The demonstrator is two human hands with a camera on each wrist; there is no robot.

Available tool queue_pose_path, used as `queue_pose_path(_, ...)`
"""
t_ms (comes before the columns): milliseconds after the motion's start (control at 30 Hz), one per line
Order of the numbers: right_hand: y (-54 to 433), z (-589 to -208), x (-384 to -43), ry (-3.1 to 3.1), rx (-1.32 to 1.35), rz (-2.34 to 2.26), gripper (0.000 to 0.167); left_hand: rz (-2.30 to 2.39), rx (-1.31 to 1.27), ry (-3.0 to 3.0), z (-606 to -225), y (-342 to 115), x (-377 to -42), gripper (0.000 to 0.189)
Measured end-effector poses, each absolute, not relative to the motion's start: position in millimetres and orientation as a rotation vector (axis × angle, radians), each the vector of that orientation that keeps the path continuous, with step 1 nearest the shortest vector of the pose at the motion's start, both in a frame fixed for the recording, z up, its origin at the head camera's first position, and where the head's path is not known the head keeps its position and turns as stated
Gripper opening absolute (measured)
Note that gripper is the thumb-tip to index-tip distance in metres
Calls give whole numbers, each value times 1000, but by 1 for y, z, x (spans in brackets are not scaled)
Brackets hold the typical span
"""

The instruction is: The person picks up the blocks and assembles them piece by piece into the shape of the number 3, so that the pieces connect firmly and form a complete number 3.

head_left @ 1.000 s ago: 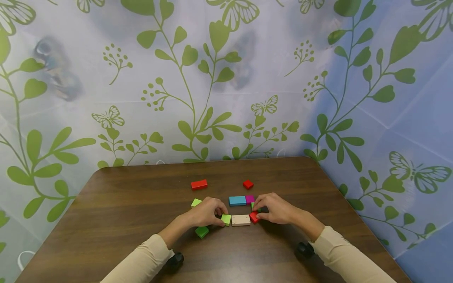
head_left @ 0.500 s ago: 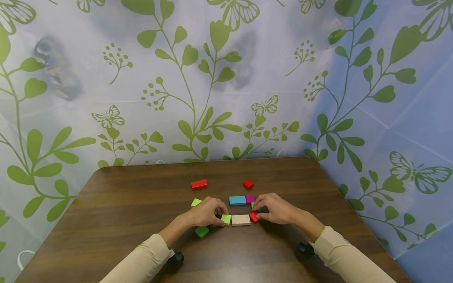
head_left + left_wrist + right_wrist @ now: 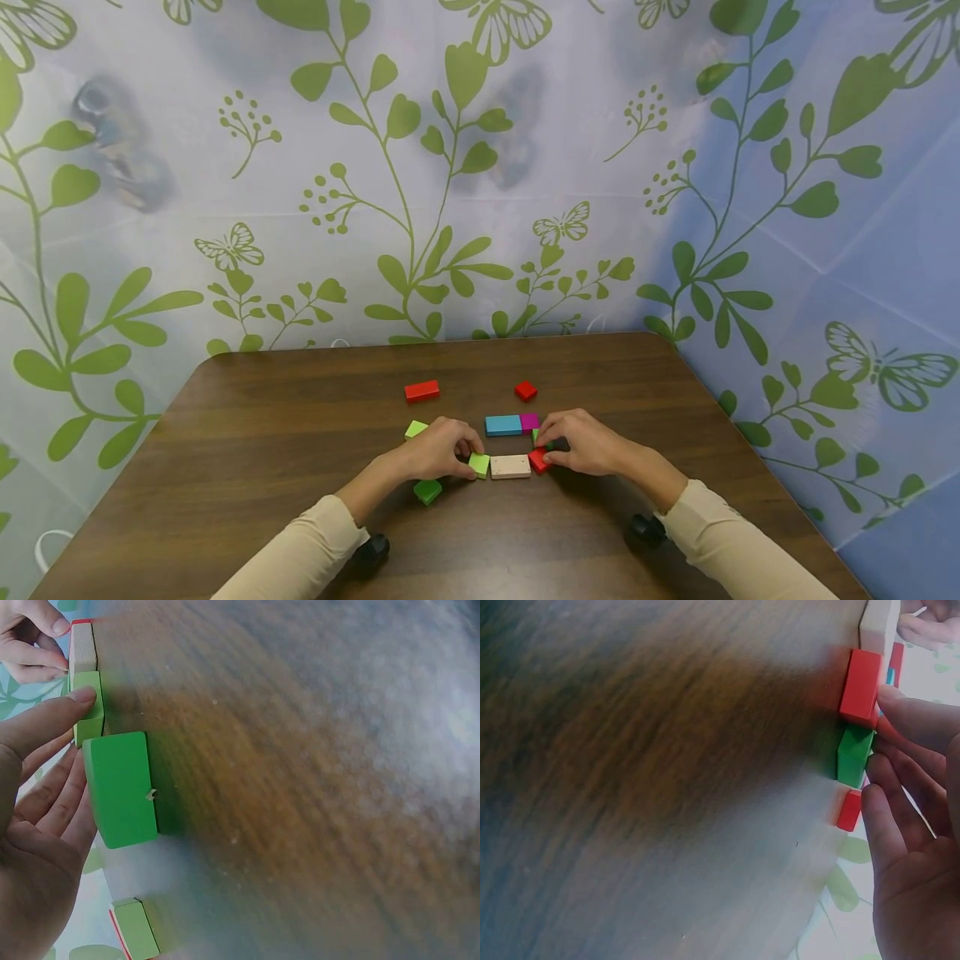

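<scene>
My left hand pinches a light green block between thumb and fingers. That block stands against the left end of a pale wooden block. At the other end, my right hand pinches a red block, its thumb on the near side in the right wrist view. Under the right fingers a green block is not what shows; a separate green block lies there, partly hidden. Just behind are a blue block and a purple block.
A dark green block lies near my left wrist, and another light green block sits behind that hand. Farther back are a long red block and a small red block. A patterned curtain hangs behind the brown table.
</scene>
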State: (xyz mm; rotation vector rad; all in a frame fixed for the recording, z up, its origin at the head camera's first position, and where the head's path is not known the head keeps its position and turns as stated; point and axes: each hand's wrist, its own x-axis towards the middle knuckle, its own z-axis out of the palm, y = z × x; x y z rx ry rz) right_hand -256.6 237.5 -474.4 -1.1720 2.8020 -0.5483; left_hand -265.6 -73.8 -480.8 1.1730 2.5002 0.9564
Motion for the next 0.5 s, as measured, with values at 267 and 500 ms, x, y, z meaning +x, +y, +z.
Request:
queue_pose_path(267, 237, -474, -256, 2798, -1180, -557, 21, 944, 1189, 2495, -481, -75, -265, 25)
queue_pose_path(500, 236, -474, -256, 2798, -1201, -559, 20, 954, 1189, 2491, -483, -76, -267, 26)
